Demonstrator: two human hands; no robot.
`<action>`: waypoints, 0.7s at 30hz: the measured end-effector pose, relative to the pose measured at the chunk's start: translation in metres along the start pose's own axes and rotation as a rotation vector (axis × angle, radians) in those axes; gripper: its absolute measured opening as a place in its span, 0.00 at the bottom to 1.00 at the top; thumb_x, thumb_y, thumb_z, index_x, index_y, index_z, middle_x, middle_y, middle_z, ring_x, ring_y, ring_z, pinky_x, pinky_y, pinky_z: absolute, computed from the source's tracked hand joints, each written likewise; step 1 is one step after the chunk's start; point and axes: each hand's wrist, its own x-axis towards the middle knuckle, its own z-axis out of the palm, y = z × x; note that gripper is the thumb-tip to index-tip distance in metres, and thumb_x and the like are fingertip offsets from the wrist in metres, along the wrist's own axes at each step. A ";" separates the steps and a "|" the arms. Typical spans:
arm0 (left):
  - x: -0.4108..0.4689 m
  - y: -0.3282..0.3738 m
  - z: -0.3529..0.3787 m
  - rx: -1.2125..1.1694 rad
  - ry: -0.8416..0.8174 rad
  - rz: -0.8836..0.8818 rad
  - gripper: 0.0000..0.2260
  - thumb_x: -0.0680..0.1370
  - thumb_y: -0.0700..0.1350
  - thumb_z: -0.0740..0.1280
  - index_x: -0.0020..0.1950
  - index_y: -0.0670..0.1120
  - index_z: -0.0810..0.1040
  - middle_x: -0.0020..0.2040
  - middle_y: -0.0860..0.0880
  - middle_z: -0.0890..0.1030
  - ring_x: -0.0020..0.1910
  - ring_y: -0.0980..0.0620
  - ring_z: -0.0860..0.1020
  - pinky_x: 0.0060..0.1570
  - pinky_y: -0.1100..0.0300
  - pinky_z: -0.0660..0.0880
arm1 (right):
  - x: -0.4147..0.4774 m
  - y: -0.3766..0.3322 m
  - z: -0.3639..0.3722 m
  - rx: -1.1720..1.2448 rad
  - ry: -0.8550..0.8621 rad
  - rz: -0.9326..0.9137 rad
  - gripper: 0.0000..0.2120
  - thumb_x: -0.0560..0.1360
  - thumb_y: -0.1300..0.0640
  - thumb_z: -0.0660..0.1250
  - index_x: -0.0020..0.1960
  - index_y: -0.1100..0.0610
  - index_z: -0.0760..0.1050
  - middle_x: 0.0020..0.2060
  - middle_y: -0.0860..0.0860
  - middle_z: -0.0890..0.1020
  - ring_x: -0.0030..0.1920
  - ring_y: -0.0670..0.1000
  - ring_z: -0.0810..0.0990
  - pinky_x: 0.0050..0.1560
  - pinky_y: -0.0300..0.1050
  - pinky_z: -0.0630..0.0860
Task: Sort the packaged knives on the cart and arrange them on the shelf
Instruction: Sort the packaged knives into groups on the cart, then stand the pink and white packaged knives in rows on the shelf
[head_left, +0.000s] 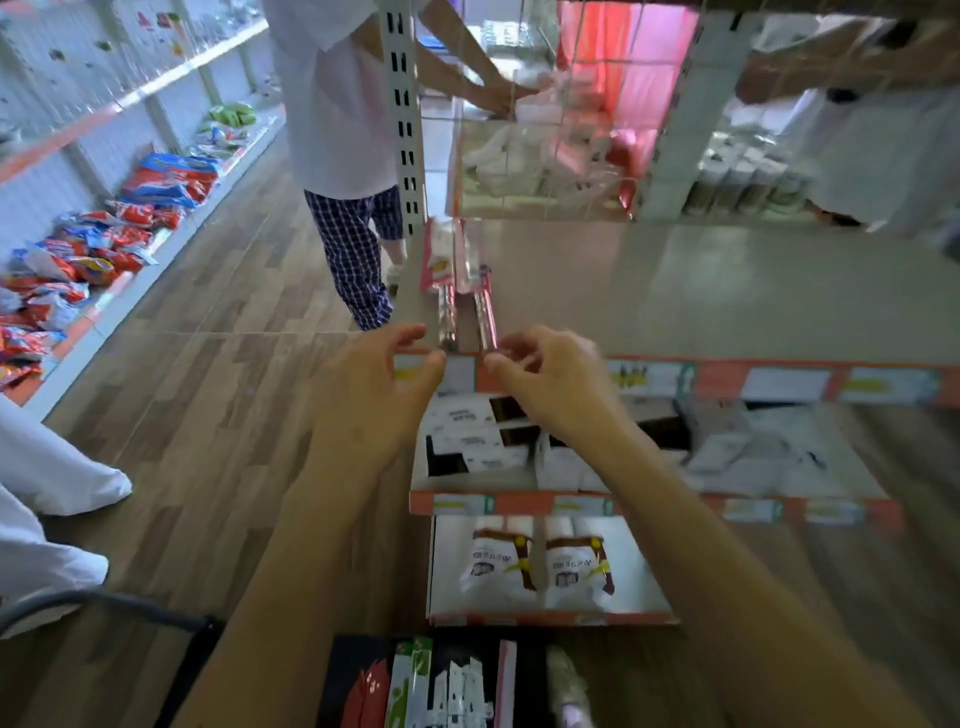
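The packaged knives (457, 270) show pink cards under glossy clear plastic

Left hand (375, 382) and right hand (551, 378) around packaged knives (459, 262) at shelf (675, 296) edge.

shelf board (675, 291) bare right of knife packs (441, 254); slotted upright (402, 104) blocks left side; wire grid (571, 118) closes back.

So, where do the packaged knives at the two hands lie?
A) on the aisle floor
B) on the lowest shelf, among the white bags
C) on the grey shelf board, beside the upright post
C: the packaged knives lie on the shelf board beside the upright post, with the left hand and right hand at their near ends.
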 end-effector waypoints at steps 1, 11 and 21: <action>-0.012 0.001 -0.003 -0.015 -0.015 0.027 0.15 0.76 0.48 0.64 0.63 0.48 0.74 0.58 0.53 0.77 0.50 0.58 0.71 0.50 0.64 0.67 | -0.016 0.000 0.002 -0.009 0.048 -0.020 0.13 0.76 0.50 0.64 0.56 0.55 0.77 0.47 0.49 0.76 0.44 0.47 0.74 0.39 0.29 0.66; -0.122 -0.018 0.020 0.021 -0.241 0.096 0.16 0.76 0.46 0.65 0.63 0.46 0.75 0.60 0.48 0.78 0.60 0.49 0.75 0.59 0.59 0.69 | -0.142 0.037 0.032 0.067 0.001 0.110 0.15 0.76 0.51 0.64 0.60 0.55 0.75 0.51 0.49 0.78 0.47 0.45 0.76 0.50 0.40 0.75; -0.235 -0.079 0.097 0.119 -0.294 -0.044 0.18 0.76 0.51 0.64 0.65 0.49 0.72 0.60 0.49 0.78 0.58 0.46 0.75 0.52 0.60 0.67 | -0.234 0.123 0.085 0.092 -0.069 0.282 0.14 0.76 0.52 0.64 0.60 0.55 0.75 0.55 0.51 0.78 0.53 0.49 0.77 0.54 0.41 0.73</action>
